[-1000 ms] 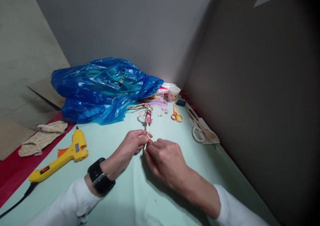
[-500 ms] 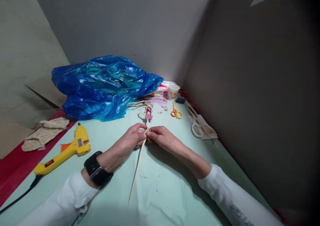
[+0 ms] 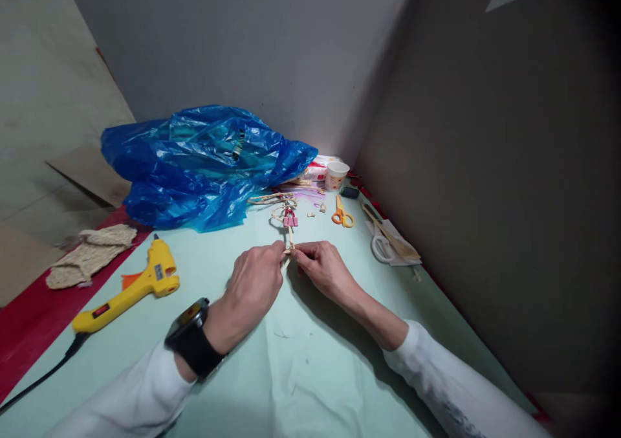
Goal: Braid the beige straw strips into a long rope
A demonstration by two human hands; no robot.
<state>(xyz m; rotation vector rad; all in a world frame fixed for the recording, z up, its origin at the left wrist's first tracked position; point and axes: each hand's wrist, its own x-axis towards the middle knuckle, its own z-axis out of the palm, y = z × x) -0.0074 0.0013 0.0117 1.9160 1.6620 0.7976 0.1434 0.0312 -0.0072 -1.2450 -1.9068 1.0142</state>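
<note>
A pale, straw-like braid (image 3: 291, 236) runs from a pink padlock (image 3: 290, 219) toward me. At its near end my left hand (image 3: 257, 276) is closed on the strands, knuckles up. My right hand (image 3: 323, 266) pinches the same strands from the other side, thumb and forefinger together. The fingertips of both hands almost meet there. A short bit of loose strand (image 3: 285, 265) shows below them; the rest of it is hidden by my left hand. Past the padlock lie more braided cords (image 3: 274, 199).
At left are a yellow glue gun (image 3: 130, 289) with a black cable and a woven straw piece (image 3: 92, 257). A blue plastic bag (image 3: 204, 173) fills the back left. Orange scissors (image 3: 343, 213), a paper cup (image 3: 336, 176) and white-handled scissors (image 3: 382, 247) are to the right.
My left hand has rolled over, knuckles now up, and its wrist has turned. The long loose strand that hung toward me is now mostly out of sight. My right hand stays nearly in place.
</note>
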